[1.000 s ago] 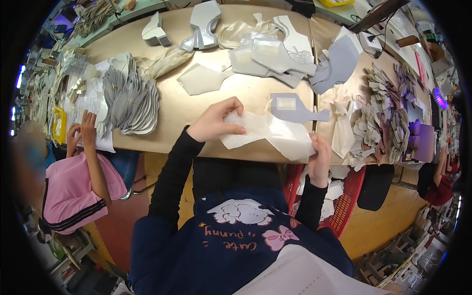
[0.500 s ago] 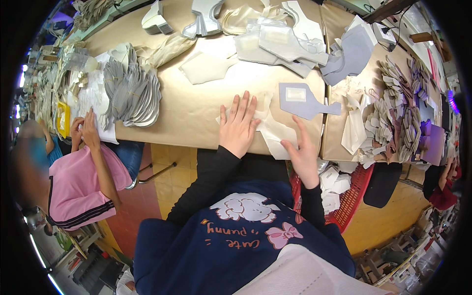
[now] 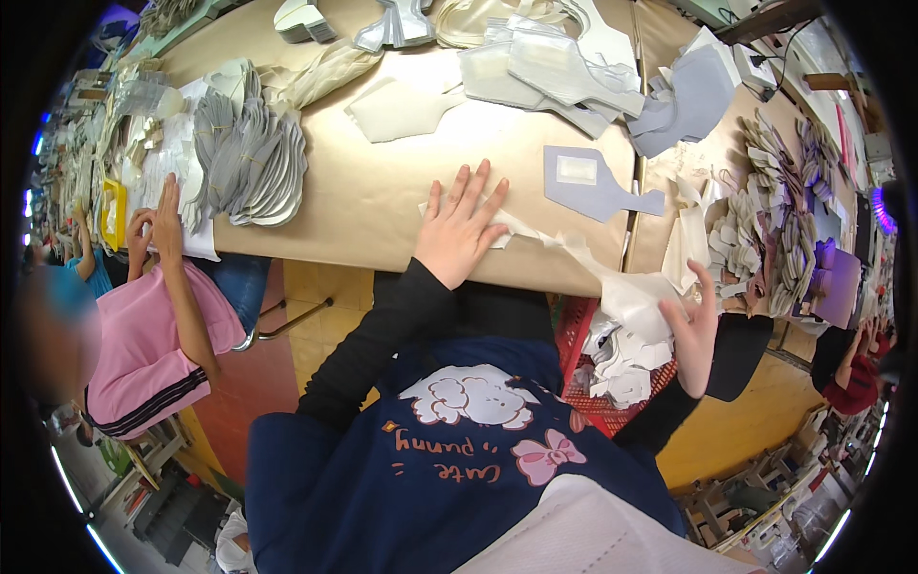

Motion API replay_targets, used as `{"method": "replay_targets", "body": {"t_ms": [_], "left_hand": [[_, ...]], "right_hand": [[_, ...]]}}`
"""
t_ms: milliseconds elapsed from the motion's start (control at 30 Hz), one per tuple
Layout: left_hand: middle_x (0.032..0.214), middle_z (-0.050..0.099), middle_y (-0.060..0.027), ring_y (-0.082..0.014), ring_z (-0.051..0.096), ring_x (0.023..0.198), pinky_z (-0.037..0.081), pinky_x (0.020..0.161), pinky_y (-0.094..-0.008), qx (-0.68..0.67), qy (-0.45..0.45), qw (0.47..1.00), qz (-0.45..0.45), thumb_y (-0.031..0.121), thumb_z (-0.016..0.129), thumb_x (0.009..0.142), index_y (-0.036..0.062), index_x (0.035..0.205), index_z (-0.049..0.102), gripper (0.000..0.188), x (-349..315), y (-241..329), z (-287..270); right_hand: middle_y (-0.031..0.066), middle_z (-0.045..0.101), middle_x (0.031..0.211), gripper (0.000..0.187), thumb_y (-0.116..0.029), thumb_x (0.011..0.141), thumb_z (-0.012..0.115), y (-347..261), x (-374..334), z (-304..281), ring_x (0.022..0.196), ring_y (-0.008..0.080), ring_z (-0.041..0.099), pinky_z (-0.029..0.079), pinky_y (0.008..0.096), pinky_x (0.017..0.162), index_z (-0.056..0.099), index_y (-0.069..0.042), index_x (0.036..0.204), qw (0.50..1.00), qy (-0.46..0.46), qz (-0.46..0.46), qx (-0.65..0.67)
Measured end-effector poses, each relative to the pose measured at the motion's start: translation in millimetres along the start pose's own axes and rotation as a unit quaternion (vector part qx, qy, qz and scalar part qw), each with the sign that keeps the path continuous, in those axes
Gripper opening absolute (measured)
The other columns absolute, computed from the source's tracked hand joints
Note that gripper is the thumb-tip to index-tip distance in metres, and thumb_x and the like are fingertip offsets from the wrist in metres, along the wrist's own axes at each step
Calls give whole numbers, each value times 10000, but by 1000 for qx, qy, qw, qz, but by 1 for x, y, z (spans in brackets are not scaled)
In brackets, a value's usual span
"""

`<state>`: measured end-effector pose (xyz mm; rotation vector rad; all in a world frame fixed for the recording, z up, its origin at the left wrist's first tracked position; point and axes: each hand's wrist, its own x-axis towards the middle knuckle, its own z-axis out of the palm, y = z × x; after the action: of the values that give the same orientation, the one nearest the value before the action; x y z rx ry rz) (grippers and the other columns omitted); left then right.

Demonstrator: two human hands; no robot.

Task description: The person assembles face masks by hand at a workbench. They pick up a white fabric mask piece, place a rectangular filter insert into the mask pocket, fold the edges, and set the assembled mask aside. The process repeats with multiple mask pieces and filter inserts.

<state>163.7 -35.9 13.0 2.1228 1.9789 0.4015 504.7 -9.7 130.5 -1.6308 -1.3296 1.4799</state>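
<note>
My left hand [image 3: 456, 230] lies flat near the table's front edge, fingers spread. Pale corners of a piece [image 3: 502, 239] show from under it; the rest is hidden. A thin cream sheet [image 3: 626, 289] stretches in a crumpled strip from beside my left thumb to my right hand [image 3: 690, 320], its wide end out over the table edge. The index finger and thumb of my right hand are apart, next to that end; its other fingers are partly hidden. Beyond the strip lies a grey-blue cut piece [image 3: 598, 187] with a narrow tail and a pale rectangular patch.
A red basket [image 3: 577, 335] with white scraps [image 3: 626, 359] stands below the table edge. Stacked templates [image 3: 550, 77] and grey-blue pieces [image 3: 688, 100] lie at the back. Bundled grey pieces [image 3: 253, 153] are at left, near a co-worker in pink [image 3: 163, 335]. Small pieces [image 3: 755, 230] pile up at right.
My right hand has moved right and past the table edge. The cream sheet has gone that way too, lifting and crumpling into a strip. My left hand stays nearly in place.
</note>
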Motion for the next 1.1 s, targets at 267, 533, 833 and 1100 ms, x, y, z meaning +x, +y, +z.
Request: {"method": "replay_targets", "body": {"t_ms": [267, 533, 833, 1100], "left_hand": [[1676, 277, -45, -287, 251, 1543, 223, 1224, -560, 11, -6, 999, 31, 478, 542, 1001, 258, 1582, 372, 645, -1, -4, -3], [1678, 270, -40, -285, 300, 1519, 262, 1211, -561, 36, -38, 994, 97, 538, 537, 954, 269, 1580, 363, 703, 3, -14, -8], [1684, 247, -73, -319, 267, 1531, 233, 1216, -570, 28, -60, 991, 114, 498, 546, 979, 216, 1593, 345, 704, 3, -17, -10], [1600, 359, -102, -339, 357, 1453, 287, 1176, -519, -81, 25, 996, 32, 351, 672, 946, 176, 1508, 459, 626, -3, -17, -27]], "right_hand": [[79, 771, 906, 376, 5, 930, 693, 21, -27, -24, 790, 49, 626, 516, 228, 745, 659, 46, 1302, 995, -53, 39, -81], [111, 768, 973, 315, 15, 933, 688, 8, -36, -51, 834, 77, 667, 527, 220, 743, 677, 97, 1236, 990, -66, 97, -72], [62, 737, 947, 241, -102, 980, 675, 16, -66, -159, 806, 108, 676, 531, 242, 749, 711, 70, 1145, 944, 282, 114, -124], [64, 725, 992, 212, -157, 1030, 639, 65, -105, -147, 873, 101, 676, 534, 251, 800, 680, 50, 1052, 957, 277, -12, 85]]}}
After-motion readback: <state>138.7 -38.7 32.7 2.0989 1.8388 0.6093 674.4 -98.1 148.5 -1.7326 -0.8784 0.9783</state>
